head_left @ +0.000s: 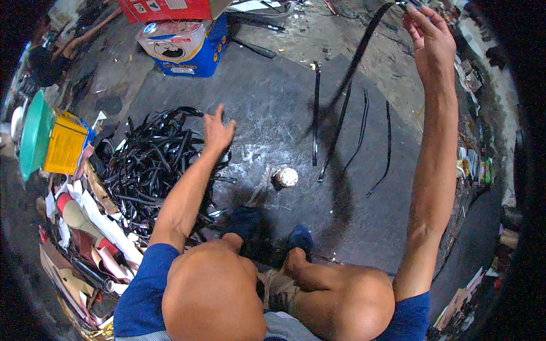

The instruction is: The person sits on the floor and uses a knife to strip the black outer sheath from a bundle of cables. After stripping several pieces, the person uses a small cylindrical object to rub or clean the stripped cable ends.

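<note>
My right hand (430,35), raised at the far right, pinches one end of a long, shiny black strip (364,48). That strip slants down and leftward to the dark mat, its lower part blurred. Over the right edge of a tangled heap of glossy black strips (151,165), my left hand (219,132) has its fingers apart and holds nothing that I can see. Several separate black strips (316,122) lie roughly lengthwise on the mat (256,96), right of the middle. Between my hands stands a small round container with a white top (288,177).
A blue tin (199,62) with a red box (165,10) on it stands at the far left. Scraps of paper and leather-like material (85,227) litter the left side, beside a yellow-and-blue tin (65,142) and a green basin (35,136). My knees and feet are close below.
</note>
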A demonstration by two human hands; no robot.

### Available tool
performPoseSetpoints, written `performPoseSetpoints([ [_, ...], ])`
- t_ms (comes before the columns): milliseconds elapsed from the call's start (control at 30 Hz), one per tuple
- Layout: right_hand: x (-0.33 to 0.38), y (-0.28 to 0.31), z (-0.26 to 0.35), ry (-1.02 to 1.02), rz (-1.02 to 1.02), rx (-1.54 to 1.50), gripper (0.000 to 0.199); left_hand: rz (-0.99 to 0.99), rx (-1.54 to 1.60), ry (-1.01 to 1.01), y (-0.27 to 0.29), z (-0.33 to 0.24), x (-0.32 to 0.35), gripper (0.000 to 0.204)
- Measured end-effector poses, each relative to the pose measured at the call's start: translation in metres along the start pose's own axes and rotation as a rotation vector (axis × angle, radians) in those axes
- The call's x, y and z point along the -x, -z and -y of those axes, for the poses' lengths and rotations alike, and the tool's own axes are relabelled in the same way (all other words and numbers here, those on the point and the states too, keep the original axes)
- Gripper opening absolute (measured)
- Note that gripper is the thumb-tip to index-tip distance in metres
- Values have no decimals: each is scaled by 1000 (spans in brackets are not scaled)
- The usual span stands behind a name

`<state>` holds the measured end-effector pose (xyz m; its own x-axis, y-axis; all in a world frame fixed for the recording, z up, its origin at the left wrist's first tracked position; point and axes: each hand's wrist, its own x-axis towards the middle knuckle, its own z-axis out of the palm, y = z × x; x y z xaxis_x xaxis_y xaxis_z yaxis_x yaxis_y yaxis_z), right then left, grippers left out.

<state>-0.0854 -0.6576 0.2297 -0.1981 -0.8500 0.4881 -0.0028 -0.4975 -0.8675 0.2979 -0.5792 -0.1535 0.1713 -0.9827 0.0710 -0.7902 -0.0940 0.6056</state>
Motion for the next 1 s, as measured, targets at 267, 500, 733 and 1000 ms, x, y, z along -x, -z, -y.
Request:
performPoseSetpoints([
  [267, 116, -42, -91, 100, -68, 600, 21, -158, 11, 314, 3, 29, -39, 34],
  [500, 295, -46, -187, -142, 514, 622, 19, -369, 1392, 333, 140, 35, -12, 28],
  [733, 337, 21, -172, -470, 653, 713, 46, -714, 823, 7, 314, -29, 66, 18],
  [1000, 406, -22, -167, -393, 341, 701, 69, 577, 1054, 386, 133, -86, 90, 33],
])
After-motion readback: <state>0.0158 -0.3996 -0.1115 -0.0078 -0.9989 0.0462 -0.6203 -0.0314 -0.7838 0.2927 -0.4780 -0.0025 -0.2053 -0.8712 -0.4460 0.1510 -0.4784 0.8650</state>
